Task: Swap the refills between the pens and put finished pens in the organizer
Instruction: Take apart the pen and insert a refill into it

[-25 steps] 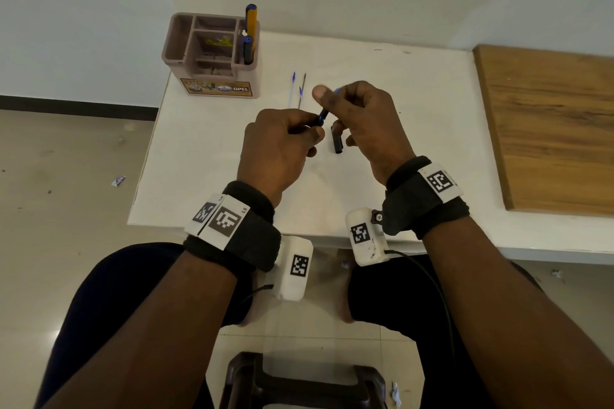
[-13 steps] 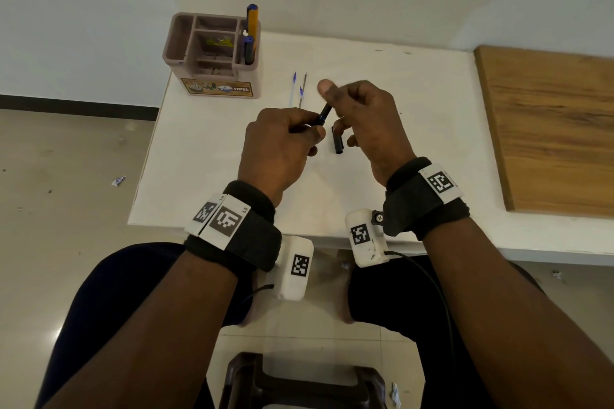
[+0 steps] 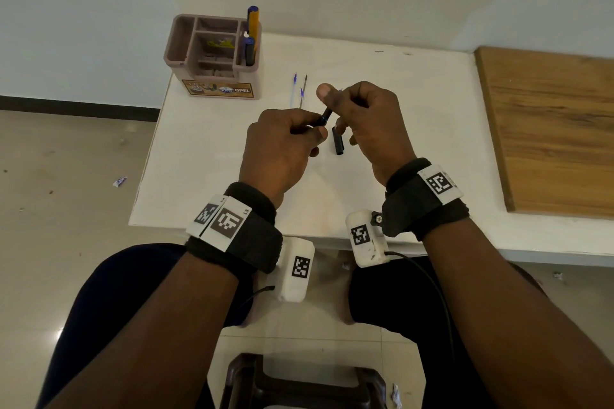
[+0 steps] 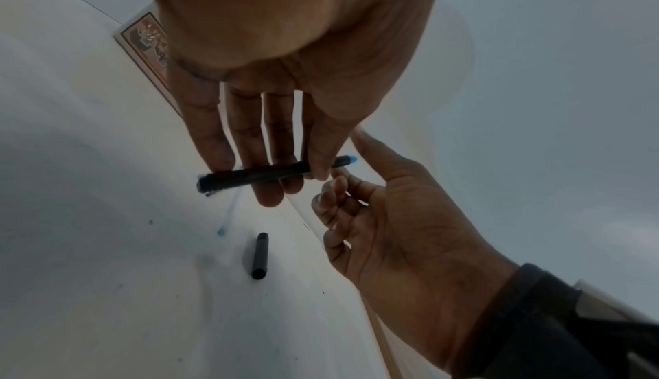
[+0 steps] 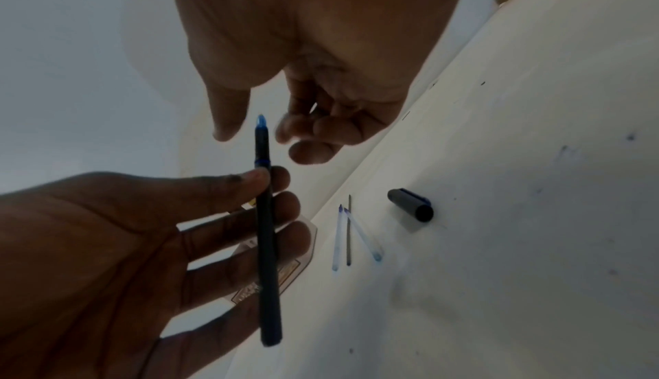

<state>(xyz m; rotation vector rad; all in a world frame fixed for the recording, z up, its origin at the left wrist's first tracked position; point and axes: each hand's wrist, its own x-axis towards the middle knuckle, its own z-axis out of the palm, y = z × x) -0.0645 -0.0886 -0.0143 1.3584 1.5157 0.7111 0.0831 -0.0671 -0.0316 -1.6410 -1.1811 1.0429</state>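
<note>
- comparing the head view with the moments before, we see our right hand (image 3: 368, 123) has barely shifted: its thumb sits a touch lower over the tip end of the black pen (image 3: 324, 118), while our left hand (image 3: 282, 146) holds the barrel as it did, fingers curled round it, above the middle of the white table (image 3: 206, 156).
- we read that small change as the right hand working at the pen's tip, so this pen is not yet finished. whether its refill is already seated we cannot tell.
- the black cap (image 3: 338, 141) lies on the table just beside the hands, unmoved. three loose refills (image 3: 300, 91) lie nearer the back edge, and the organizer (image 3: 212, 56) stands at the back left corner with a yellow pen (image 3: 254, 23) and a dark pen (image 3: 249, 50) in its right compartment.
- in the left wrist view, our left hand's fingers (image 4: 271, 142) and thumb pinch the pen (image 4: 256, 178) crosswise, its blue tip (image 4: 351, 158) pointing at the right hand (image 4: 392, 216), whose fingers are curled close to the tip but hold nothing we can see. the cap (image 4: 259, 255) lies on the table below.
- in the right wrist view, the pen (image 5: 265, 230) stands upright in the left hand (image 5: 142, 244), its blue tip (image 5: 261, 120) between the right hand's thumb (image 5: 228, 114) and bent fingers (image 5: 313, 137), with gaps on both sides, so we judge no contact.
- the cap (image 5: 411, 204) and the refills (image 5: 351, 235) lie apart on the table. capping and the organizer come next, we think.
</note>
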